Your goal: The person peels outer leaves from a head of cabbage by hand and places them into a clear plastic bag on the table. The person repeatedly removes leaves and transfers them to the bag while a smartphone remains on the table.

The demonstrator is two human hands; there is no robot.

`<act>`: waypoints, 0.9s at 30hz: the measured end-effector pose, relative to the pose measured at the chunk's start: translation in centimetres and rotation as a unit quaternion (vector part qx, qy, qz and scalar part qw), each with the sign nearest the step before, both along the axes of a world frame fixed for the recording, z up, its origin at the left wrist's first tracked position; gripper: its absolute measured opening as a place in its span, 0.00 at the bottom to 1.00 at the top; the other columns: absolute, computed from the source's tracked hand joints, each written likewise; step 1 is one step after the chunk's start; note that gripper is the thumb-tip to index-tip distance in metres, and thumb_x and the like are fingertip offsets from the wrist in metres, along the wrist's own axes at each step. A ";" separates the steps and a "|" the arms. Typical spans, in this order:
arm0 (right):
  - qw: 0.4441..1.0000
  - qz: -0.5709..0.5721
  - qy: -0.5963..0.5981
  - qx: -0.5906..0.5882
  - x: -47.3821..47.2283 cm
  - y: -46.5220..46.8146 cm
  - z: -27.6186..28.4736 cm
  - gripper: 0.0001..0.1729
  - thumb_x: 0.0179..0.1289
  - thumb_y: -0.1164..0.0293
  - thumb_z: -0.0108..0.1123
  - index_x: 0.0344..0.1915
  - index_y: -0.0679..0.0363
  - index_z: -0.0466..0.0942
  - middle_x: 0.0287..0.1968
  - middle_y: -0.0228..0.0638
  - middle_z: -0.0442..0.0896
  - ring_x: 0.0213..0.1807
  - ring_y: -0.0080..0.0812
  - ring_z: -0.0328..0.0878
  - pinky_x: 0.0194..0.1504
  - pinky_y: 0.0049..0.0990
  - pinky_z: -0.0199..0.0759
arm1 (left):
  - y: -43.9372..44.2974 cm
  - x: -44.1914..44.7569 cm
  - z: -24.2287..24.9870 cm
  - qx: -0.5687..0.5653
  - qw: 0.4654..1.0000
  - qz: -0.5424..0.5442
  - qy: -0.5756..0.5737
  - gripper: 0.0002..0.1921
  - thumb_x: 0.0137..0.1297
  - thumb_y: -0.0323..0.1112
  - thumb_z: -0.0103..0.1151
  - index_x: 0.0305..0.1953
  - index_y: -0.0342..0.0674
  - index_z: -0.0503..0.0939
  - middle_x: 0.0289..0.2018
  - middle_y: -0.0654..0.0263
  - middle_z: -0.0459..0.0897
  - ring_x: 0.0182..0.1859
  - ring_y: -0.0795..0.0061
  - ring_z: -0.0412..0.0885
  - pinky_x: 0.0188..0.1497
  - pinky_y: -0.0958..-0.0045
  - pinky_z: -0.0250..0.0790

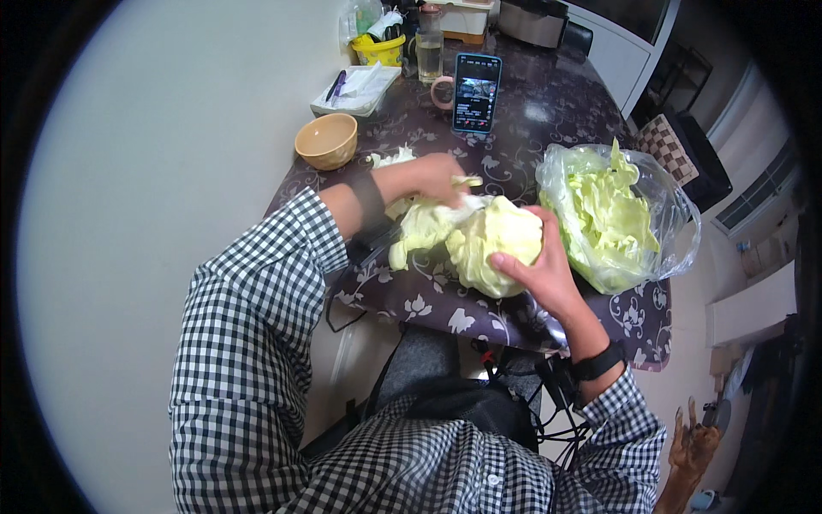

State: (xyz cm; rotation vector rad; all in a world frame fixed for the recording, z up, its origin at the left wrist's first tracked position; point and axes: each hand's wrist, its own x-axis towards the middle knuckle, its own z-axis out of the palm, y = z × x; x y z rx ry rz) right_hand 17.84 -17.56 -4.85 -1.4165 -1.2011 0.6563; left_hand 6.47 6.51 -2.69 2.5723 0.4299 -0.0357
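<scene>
A pale green cabbage head (498,247) rests at the table's near part, with my right hand (546,260) gripping its right side, thumb on top. My left hand (443,180) is blurred and reaches over from the left; a bit of cabbage leaf (472,181) shows at its fingers. Beneath it a loose cabbage leaf (420,231) lies against the head's left side. More white leaf pieces (395,157) show behind my left wrist. To the right stands a clear plastic bag (559,160) filled with torn cabbage leaves (610,212).
A tan bowl (326,141) sits at the left edge by the wall. Farther back are a notepad with pens (356,90), a yellow basket (380,51), a glass of liquid (429,58) and an upright phone (476,93) by a pink handle. On the floor at right, a dog's paws show (693,437).
</scene>
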 end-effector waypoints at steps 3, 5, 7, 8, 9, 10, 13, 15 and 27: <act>1.000 0.002 -0.007 0.005 -0.1 -0.3 0.1 0.50 0.46 0.60 0.78 0.61 0.65 0.56 0.54 0.44 0.69 0.58 0.34 0.70 0.60 0.32 0.67 | 0.8 -1.2 -0.9 -0.013 0.997 0.074 0.008 0.15 0.49 0.35 0.69 0.41 0.39 0.86 0.32 0.60 0.86 0.35 0.72 0.81 0.39 0.69 0.72; 1.000 0.000 0.014 -0.009 -0.2 -0.2 0.3 0.50 0.45 0.59 0.79 0.61 0.65 0.56 0.54 0.44 0.69 0.58 0.34 0.70 0.59 0.32 0.67 | 1.1 -2.1 -0.6 -0.098 0.991 0.086 -0.039 0.15 0.51 0.34 0.69 0.41 0.37 0.85 0.33 0.62 0.86 0.35 0.74 0.81 0.40 0.71 0.72; 1.000 -0.001 0.029 -0.006 -0.3 0.2 0.4 0.51 0.44 0.59 0.79 0.61 0.65 0.57 0.54 0.44 0.69 0.58 0.35 0.70 0.60 0.32 0.66 | 1.3 -2.9 0.5 -0.165 0.977 0.119 -0.072 0.15 0.54 0.33 0.67 0.43 0.35 0.84 0.34 0.63 0.85 0.36 0.76 0.81 0.41 0.73 0.73; 0.999 0.009 0.040 0.005 -0.3 0.5 0.4 0.51 0.44 0.58 0.79 0.61 0.65 0.57 0.54 0.44 0.69 0.58 0.35 0.70 0.60 0.32 0.66 | 1.5 -3.3 1.4 -0.195 0.968 0.131 -0.093 0.15 0.55 0.32 0.66 0.45 0.34 0.83 0.35 0.63 0.85 0.37 0.77 0.81 0.42 0.74 0.73; 1.000 -0.013 -0.001 0.000 -0.2 0.8 0.5 0.51 0.43 0.58 0.79 0.60 0.64 0.58 0.54 0.44 0.69 0.58 0.36 0.70 0.60 0.33 0.66 | 1.6 -3.8 2.2 -0.232 0.955 0.137 -0.121 0.15 0.57 0.31 0.65 0.46 0.34 0.82 0.36 0.63 0.85 0.37 0.78 0.81 0.42 0.75 0.73; 0.999 -0.026 -0.039 0.002 -0.1 1.3 0.5 0.50 0.43 0.58 0.80 0.60 0.64 0.58 0.54 0.44 0.69 0.58 0.36 0.70 0.60 0.33 0.66 | 1.6 -4.3 2.9 -0.276 0.938 0.146 -0.154 0.16 0.60 0.29 0.63 0.50 0.33 0.79 0.39 0.64 0.84 0.40 0.80 0.81 0.43 0.77 0.74; 0.994 -0.048 -0.088 0.036 0.1 3.2 0.4 0.50 0.41 0.59 0.80 0.59 0.63 0.59 0.54 0.45 0.68 0.58 0.38 0.69 0.60 0.34 0.65 | 1.6 -5.6 4.4 -0.430 0.858 0.166 -0.227 0.17 0.61 0.27 0.60 0.52 0.33 0.75 0.43 0.62 0.82 0.44 0.75 0.82 0.46 0.74 0.76; 0.994 -0.044 -0.090 0.052 0.3 4.6 0.3 0.49 0.41 0.59 0.80 0.58 0.64 0.59 0.55 0.46 0.67 0.59 0.40 0.68 0.61 0.36 0.64 | 1.6 -6.4 4.7 -0.459 0.838 0.157 -0.249 0.16 0.62 0.26 0.59 0.52 0.34 0.74 0.44 0.60 0.82 0.44 0.73 0.83 0.49 0.71 0.77; 0.951 -0.098 -0.240 0.167 -1.4 3.5 5.2 0.35 0.58 0.63 0.70 0.62 0.63 0.68 0.58 0.44 0.74 0.57 0.34 0.73 0.56 0.31 0.69 | -4.5 -7.0 6.9 -0.298 0.893 0.113 -0.317 0.14 0.62 0.32 0.65 0.48 0.37 0.77 0.40 0.66 0.82 0.42 0.80 0.80 0.47 0.77 0.73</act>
